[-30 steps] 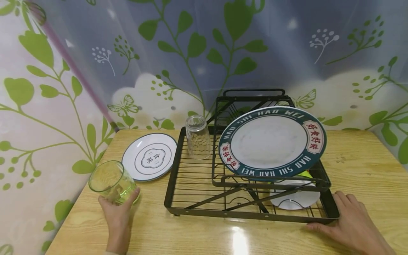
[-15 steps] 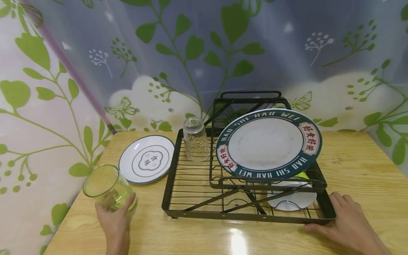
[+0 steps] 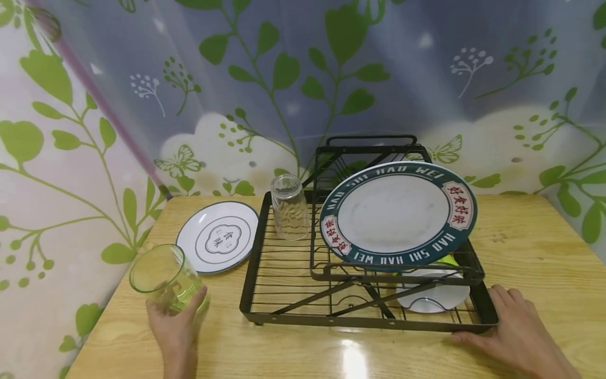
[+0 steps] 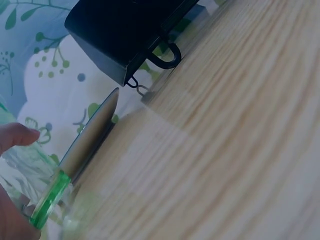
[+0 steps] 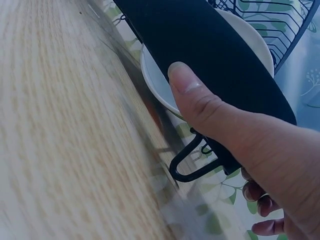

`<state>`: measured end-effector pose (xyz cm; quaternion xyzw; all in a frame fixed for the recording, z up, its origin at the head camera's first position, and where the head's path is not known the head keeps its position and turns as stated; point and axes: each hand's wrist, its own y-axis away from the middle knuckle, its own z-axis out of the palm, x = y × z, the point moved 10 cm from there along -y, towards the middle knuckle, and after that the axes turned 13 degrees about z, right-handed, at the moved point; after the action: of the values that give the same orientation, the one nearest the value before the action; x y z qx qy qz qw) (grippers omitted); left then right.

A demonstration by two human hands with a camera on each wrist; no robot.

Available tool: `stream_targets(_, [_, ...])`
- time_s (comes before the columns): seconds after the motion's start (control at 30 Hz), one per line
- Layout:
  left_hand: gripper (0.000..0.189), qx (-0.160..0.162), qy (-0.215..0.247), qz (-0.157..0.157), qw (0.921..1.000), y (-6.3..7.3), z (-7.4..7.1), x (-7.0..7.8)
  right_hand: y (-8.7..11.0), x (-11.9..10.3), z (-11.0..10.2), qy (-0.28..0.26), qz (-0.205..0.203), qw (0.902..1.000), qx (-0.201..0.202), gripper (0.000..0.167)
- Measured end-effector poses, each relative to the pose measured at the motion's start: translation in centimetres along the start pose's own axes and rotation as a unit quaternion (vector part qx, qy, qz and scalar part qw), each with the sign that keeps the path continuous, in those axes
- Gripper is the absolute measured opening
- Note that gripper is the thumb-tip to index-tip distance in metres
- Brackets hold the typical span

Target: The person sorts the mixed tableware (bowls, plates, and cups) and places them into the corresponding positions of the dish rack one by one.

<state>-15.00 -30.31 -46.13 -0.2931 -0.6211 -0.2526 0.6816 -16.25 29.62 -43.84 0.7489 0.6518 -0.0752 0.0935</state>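
Observation:
In the head view my left hand point(image 3: 176, 329) holds a clear green-tinted glass point(image 3: 156, 267), thumb on its right side. The glass leans a little to the left; whether its base touches the table I cannot tell. Close behind it lies a white plate point(image 3: 191, 231) with a dark rim. My right hand point(image 3: 523, 334) grips the front right corner of a black two-tier dish rack point(image 3: 322, 319). The right wrist view shows that thumb point(image 5: 192, 95) lying on the rack's outer wall. The other fingers are partly hidden behind the rack.
A large green-rimmed plate point(image 3: 393, 213) lies tilted on the rack's upper tier. An upside-down clear glass point(image 3: 291, 210) stands at the lower tier's back left. Below the upper tier sits a white dish point(image 3: 433, 297). A patterned curtain point(image 3: 293, 95) hangs behind the wooden table point(image 3: 284, 352).
The green glass and left hand shift slightly left, then slightly back right. My right hand keeps its grip on the rack corner. The head view has moved a little.

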Motion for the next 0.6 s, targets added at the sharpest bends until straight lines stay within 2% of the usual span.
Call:
stream_targets(0.1, [0.079, -0.013, 0.002, 0.018, 0.9997, 0.2, 0.5, 0.5, 0.0, 0.1, 0.1, 0.0, 0.0, 1.0, -0.004, 0.113])
stream_targets(0.33, [0.074, -0.056, -0.021, 0.088, 0.9944, 0.8, 1.3, 2.8, -0.1, 0.1, 0.1, -0.002, 0.003, 1.0, -0.006, 0.112])
stream_targets(0.47, [0.073, -0.079, 0.0, 0.108, 0.991, 1.0, 1.8, 3.9, -0.1, 0.1, 0.1, -0.006, 0.004, 1.0, -0.006, 0.111])
stream_targets(0.6, [0.07, -0.103, 0.034, 0.11, 0.988, 1.1, 2.6, 4.7, 0.0, 0.1, 0.0, -0.009, 0.003, 0.9999, -0.004, 0.111])
